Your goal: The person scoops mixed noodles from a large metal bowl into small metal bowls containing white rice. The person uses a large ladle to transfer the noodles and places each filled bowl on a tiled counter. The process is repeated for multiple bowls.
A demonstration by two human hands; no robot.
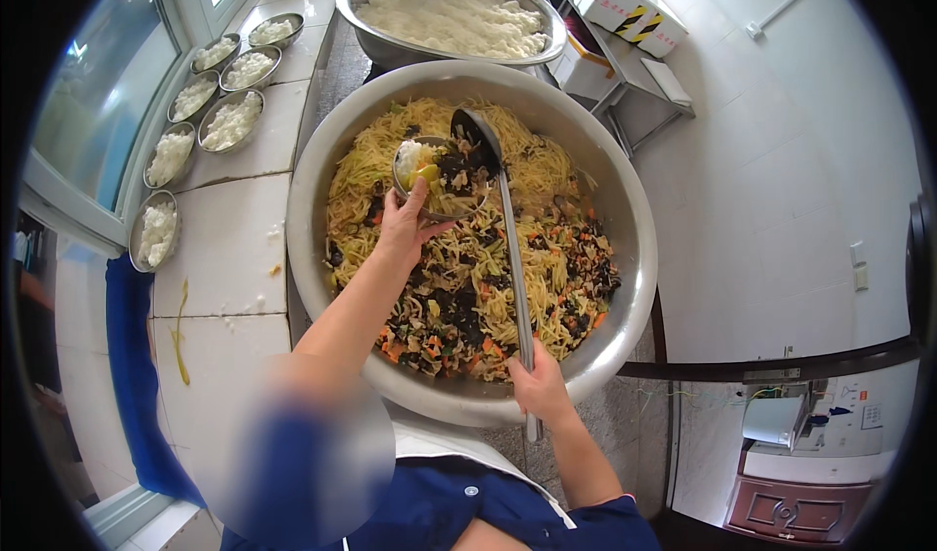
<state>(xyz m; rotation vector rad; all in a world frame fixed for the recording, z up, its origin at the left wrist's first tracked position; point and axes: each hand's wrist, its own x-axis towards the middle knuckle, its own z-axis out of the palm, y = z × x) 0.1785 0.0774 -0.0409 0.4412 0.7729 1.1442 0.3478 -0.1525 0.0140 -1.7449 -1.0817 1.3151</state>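
Note:
A large steel basin (pixel 639 258) stands before me, filled with shredded yellow vegetables and a dark stir-fry of meat, black fungus and carrot bits (pixel 459 307). Over its far half my left hand (pixel 405 221) grips a small metal bowl (pixel 398 168) from the near side. White rice (pixel 414 157) shows at the bowl's left, with yellow and dark food beside it. My right hand (pixel 540 385) is closed round the handle of a long steel ladle (pixel 515 258). The ladle's head is tilted at the bowl's right edge, with some dark food in it.
Several rice-filled metal bowls (pixel 231 122) line the white tiled counter (pixel 234 224) by the window at left. Behind the basin stands a big metal bowl (pixel 363 26) of rice. White boxes (pixel 625 4) rest on a metal rack at the far right. Food scraps (pixel 180 341) lie on the tiles.

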